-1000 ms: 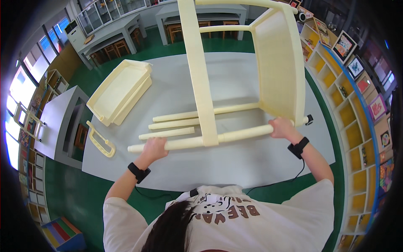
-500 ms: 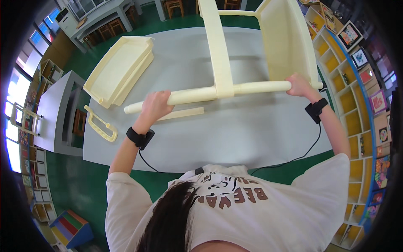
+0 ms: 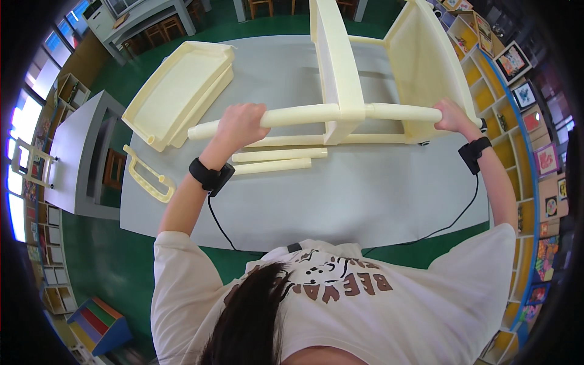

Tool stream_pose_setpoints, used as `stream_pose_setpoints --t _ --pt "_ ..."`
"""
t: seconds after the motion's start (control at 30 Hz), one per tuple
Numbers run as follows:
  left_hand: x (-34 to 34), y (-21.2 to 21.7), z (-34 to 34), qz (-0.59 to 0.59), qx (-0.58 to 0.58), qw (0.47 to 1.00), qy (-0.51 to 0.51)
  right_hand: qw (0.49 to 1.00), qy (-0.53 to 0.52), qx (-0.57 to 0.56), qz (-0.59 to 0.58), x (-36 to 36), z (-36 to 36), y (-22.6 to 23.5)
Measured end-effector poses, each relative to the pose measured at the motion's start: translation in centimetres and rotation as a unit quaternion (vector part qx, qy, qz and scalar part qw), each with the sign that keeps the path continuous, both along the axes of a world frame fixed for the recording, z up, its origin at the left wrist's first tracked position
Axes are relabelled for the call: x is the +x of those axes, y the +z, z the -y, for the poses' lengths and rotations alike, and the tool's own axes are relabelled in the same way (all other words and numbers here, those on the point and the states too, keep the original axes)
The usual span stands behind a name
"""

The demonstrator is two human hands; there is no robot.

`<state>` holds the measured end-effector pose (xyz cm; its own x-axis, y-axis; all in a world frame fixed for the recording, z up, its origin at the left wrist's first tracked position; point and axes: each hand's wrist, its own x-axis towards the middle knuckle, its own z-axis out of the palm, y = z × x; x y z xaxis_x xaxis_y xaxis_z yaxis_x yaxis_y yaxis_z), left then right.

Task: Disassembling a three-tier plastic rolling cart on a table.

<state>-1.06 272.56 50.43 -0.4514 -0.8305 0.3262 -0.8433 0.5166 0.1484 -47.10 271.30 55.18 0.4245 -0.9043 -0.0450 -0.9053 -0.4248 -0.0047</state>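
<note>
A cream plastic cart frame lies on its side on the grey table [image 3: 377, 201]. Its middle tray [image 3: 347, 67] and right-hand end tray [image 3: 426, 61] stand on edge, joined by tubes. My left hand [image 3: 241, 125] is wrapped round the long left tube [image 3: 298, 115], near its free end. At the far right my right hand [image 3: 451, 115] grips the right tube [image 3: 398, 112] close to the end tray. Both hold the upper near side of the frame; another tube [image 3: 371, 139] runs below it. Small dark wheels [image 3: 483, 125] show beyond my right hand.
Two loose cream tubes [image 3: 280, 156] lie in front of the frame. Left of them are a cream handle [image 3: 148, 180] and a stack of cream trays [image 3: 176, 91]. Shelves [image 3: 517, 201] line the right side. A cable [image 3: 222, 225] hangs from my left wristband.
The frame has tilted and shifted right, with both hands still on its tubes. The middle tray's side, the lower tube and a second loose tube now show.
</note>
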Motion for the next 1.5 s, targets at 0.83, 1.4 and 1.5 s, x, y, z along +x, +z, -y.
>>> stream_pose_setpoints --t 0.83,1.4,1.5 --pt "1.0 1.6 2.0 0.002 -0.031 0.994 -0.108 0.947 0.105 -0.302 -0.002 7.2 -1.5 2.1" --pt "-10.5 1.6 4.1 -0.091 0.023 0.975 -0.204 0.883 -0.187 -0.408 0.139 22.7 -2.9 -5.6" --pt "-11.7 3.3 3.0 -0.001 0.09 0.983 -0.163 0.88 -0.203 -0.418 0.099 22.3 -2.4 -5.7"
